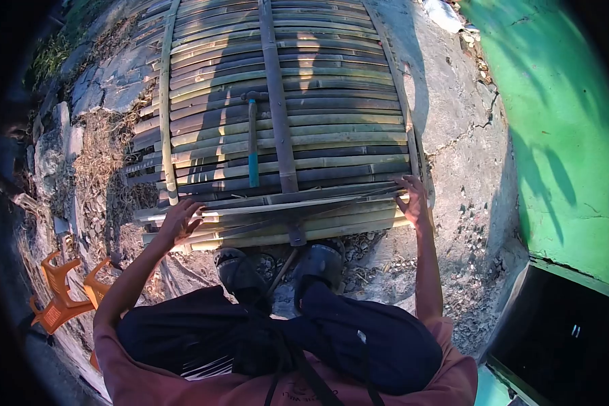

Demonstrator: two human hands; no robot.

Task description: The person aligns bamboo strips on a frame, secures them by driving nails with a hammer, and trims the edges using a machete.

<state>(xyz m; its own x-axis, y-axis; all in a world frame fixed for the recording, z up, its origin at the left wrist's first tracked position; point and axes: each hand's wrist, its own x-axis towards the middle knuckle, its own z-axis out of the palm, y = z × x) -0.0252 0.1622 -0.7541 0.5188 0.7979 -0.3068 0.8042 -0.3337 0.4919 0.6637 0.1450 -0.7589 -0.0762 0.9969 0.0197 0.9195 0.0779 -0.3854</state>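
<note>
A panel of split bamboo slats lies on the ground before me, crossed by long bamboo poles. Along its near edge runs a thin bamboo strip, spanning the width between my hands. My left hand curls its fingers round the strip's left end. At the other end, my right hand has thumb and fingers bent about the strip. A hammer with a teal grip rests on the slats, its head pointing away from me.
An orange plastic stool lies tipped over at the left. Cracked concrete borders the panel on the right, beside a green wall. My dark shoes are close to the panel's near edge. Dry debris litters the left side.
</note>
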